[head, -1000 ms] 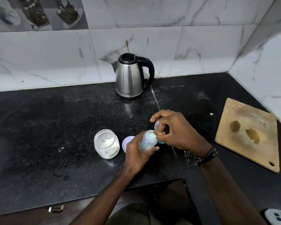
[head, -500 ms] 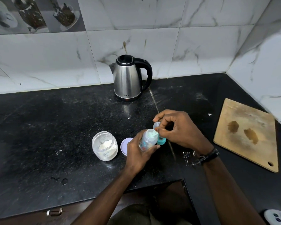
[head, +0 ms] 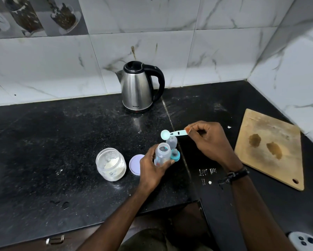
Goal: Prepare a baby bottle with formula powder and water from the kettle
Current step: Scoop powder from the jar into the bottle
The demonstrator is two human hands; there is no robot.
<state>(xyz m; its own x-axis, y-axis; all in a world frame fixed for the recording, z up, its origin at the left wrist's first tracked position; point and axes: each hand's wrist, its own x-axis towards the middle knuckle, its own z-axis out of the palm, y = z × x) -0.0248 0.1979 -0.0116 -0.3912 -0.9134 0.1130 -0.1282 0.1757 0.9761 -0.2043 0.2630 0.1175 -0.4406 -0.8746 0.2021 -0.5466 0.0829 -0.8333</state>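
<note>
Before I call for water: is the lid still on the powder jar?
No. The powder jar stands open on the counter, and its lilac lid lies flat beside it, next to the left hand.

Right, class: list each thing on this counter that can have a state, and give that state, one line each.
Baby bottle: open, upright, gripped by left hand.
Scoop: pinched by right hand, bowl above the bottle.
Formula jar: lid off, partly filled with powder.
Jar lid: lying on the counter beside the jar.
Teat ring: off the bottle, standing behind it.
Kettle: lid shut, upright.
</note>
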